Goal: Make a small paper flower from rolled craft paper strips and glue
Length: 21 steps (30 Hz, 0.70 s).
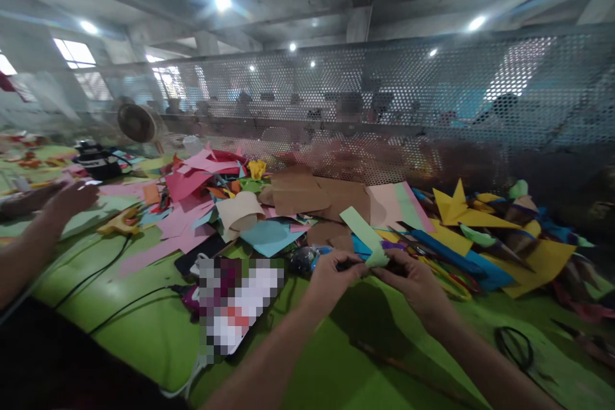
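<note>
Between my two hands is a light green paper piece, crinkled along its edge and held just above the green table. My left hand pinches its left side with thumb and forefinger. On the other side, my right hand grips it with thumb and fingers close together. A flat pale green paper strip stands up behind the piece; whether the two are joined I cannot tell. Behind my right hand lie yellow-handled scissors. Blue and yellow paper is stacked to the right of them.
A blurred phone and charging cables lie left of my arm. Coloured paper sheets pile along a perforated metal screen. Folded yellow paper shapes sit right. Another person's hand rests over paper at far left, near a yellow glue gun.
</note>
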Motion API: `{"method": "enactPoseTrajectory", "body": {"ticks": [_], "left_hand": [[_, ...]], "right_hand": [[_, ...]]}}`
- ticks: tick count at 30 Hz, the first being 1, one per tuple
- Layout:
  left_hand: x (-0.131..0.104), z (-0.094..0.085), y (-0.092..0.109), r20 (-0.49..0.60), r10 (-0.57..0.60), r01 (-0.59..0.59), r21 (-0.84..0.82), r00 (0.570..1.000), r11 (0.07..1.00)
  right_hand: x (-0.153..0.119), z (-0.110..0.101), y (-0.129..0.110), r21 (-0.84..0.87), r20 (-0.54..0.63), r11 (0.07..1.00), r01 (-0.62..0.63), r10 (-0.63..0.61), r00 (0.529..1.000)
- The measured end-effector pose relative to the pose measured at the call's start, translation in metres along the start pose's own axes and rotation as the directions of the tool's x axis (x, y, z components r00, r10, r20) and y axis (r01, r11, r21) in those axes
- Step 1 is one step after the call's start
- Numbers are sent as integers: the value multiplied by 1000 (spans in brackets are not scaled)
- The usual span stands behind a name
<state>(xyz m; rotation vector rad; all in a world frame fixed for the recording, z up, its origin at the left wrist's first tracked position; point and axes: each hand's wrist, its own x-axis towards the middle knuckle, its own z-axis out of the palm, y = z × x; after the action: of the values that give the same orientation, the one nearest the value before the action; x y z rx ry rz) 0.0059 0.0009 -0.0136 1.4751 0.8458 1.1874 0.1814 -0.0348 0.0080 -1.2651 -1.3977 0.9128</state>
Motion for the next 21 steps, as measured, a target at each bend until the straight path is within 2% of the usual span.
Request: {"method": "enactPoseTrajectory", "body": {"ticks": [3, 5, 8, 12, 15, 17, 21], "left_hand": [[2, -4, 1, -13, -46, 44, -103, 999, 994], [4, -6, 1, -42, -96, 90, -143, 994, 986], [6, -8, -4, -64, -103, 98, -68, 993, 993], [7, -7, -7, -54, -108, 106, -41, 993, 993], [5, -6, -2, -69, -83, 79, -50, 994, 996], [4, -5, 3, -59, -66, 63, -47, 996, 997], [1, -3, 9, 2, -64, 64, -25, 998, 998]], "right_hand": [[1, -1, 0, -33, 14, 997, 72, -72, 997], [1, -2, -1, -95, -17, 983, 159, -161, 987], [0, -1, 1, -215, -61, 938, 271, -290, 955], [-3, -3, 1, -330, -9, 895, 300, -320, 947], [-4, -5, -2, -306, -99, 927, 217, -258, 961], [-4, -7, -3, -236, -150, 966, 109, -147, 978], [-1, -6, -1, -94, -114, 995, -32, 21, 993]]}}
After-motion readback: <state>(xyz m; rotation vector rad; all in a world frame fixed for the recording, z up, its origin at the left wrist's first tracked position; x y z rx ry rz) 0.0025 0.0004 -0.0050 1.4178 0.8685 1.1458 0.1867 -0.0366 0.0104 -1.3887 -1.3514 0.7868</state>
